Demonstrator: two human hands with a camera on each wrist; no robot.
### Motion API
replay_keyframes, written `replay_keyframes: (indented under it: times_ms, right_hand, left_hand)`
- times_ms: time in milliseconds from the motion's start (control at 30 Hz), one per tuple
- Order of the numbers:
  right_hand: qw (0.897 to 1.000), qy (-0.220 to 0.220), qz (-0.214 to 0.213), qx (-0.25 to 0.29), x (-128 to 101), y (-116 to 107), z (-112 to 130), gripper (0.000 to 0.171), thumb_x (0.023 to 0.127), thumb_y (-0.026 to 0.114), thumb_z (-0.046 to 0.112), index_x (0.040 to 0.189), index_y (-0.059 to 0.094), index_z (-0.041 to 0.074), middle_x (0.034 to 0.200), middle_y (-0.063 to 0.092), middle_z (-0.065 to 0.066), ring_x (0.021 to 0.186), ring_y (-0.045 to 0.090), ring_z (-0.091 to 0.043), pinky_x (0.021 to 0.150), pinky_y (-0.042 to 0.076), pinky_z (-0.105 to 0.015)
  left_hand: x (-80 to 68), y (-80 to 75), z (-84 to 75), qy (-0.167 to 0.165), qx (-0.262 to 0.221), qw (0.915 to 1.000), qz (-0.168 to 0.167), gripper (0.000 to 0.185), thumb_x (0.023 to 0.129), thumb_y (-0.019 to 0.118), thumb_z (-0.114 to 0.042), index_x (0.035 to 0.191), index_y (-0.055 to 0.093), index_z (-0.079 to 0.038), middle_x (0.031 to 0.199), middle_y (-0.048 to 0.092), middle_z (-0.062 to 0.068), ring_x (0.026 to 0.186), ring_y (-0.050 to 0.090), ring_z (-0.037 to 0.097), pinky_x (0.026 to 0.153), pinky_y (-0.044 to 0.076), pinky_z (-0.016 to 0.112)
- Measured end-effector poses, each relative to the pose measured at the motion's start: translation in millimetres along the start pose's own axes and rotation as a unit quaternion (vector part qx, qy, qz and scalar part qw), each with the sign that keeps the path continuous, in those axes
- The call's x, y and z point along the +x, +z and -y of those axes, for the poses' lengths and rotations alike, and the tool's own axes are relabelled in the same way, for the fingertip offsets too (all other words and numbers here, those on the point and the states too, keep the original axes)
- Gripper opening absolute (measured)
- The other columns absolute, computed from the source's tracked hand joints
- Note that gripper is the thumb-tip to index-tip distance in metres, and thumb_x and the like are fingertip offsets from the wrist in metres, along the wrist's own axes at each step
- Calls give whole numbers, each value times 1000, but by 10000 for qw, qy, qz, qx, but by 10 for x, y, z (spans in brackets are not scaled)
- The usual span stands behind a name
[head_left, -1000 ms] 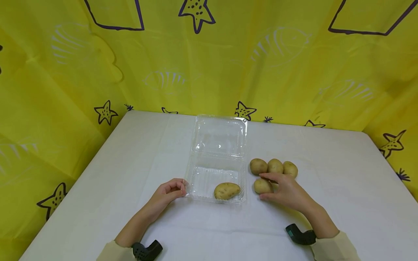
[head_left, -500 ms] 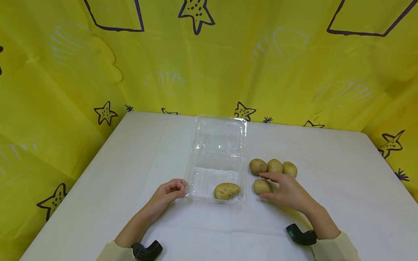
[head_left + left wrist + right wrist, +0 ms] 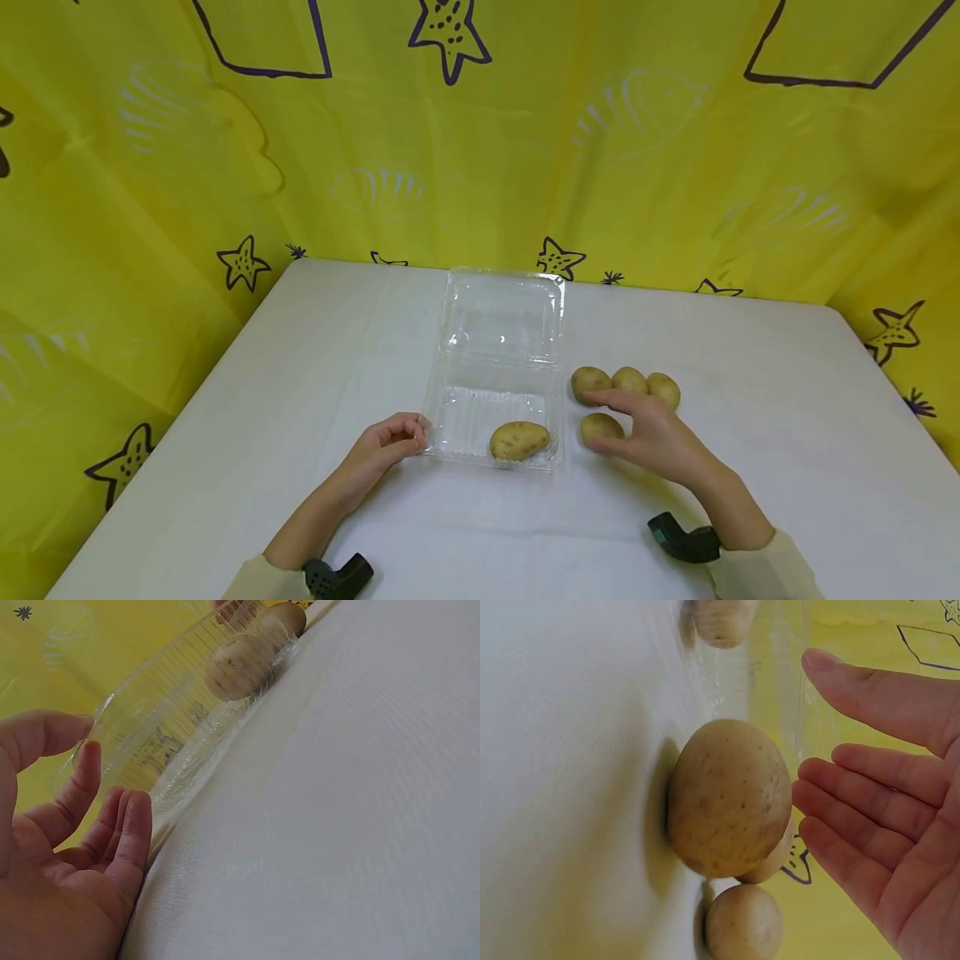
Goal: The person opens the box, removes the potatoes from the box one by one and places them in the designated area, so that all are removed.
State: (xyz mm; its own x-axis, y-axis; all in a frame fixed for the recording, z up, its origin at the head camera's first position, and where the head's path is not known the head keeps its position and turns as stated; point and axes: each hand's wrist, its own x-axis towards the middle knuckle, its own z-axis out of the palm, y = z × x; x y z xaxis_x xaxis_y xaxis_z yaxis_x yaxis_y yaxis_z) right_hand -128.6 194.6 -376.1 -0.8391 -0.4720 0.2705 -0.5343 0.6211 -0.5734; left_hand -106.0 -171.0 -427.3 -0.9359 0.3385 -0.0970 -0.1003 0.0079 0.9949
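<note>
Right hand (image 3: 660, 437) over potato (image 3: 598, 426); left hand (image 3: 382, 446) touching clamshell (image 3: 501, 333).

Bright, even light; wrist views blur close up.

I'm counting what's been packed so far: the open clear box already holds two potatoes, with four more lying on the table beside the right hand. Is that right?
Not quite. The open clear box holds only one potato, as the head view shows. The rest stands: four more potatoes lie on the table beside the right hand.
</note>
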Motion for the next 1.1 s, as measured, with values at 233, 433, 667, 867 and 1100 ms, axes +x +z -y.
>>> replay_keyframes:
  times_ms: [233,433,667,867,1100]
  right_hand:
    - [9995,-305,11,-41,73,1,164,53,68,82,20,113,63,1,112,63,-5,105,56,-19,82,47,-37]
    - [9985,-414,299,200,146,26,308,51,73,78,21,117,60,2,115,61,-6,104,57,-20,83,47,-38]
    - [9939,-807,641,391,267,104,401,49,72,78,11,116,60,0,112,61,-9,93,60,-20,79,49,-35]
    - [9884,-923,1204,-87,376,181,465,50,74,77,15,117,58,-2,115,60,-10,105,57,-23,86,45,-36]
    - [9823,-1065,1501,-357,446,291,489,50,73,78,16,115,58,-3,112,61,-11,103,57,-23,86,45,-36]
  left_hand:
    - [1,-8,4,28,-16,10000,41,13,88,60,-16,89,56,-4,112,47,11,108,42,24,86,41,23]
    - [6,-12,3,133,43,9999,92,15,89,59,-14,90,55,0,112,47,13,107,43,24,86,40,22]
    - [6,-7,-8,165,-4,9998,100,13,89,58,-11,90,54,2,112,46,15,108,42,25,86,39,22]
    - [11,-11,0,142,-23,9999,65,12,88,58,-11,88,55,0,112,46,15,109,42,26,86,40,22]
    - [10,-15,10,154,-12,9999,70,11,88,59,-11,88,55,-1,112,46,15,108,43,25,85,40,22]
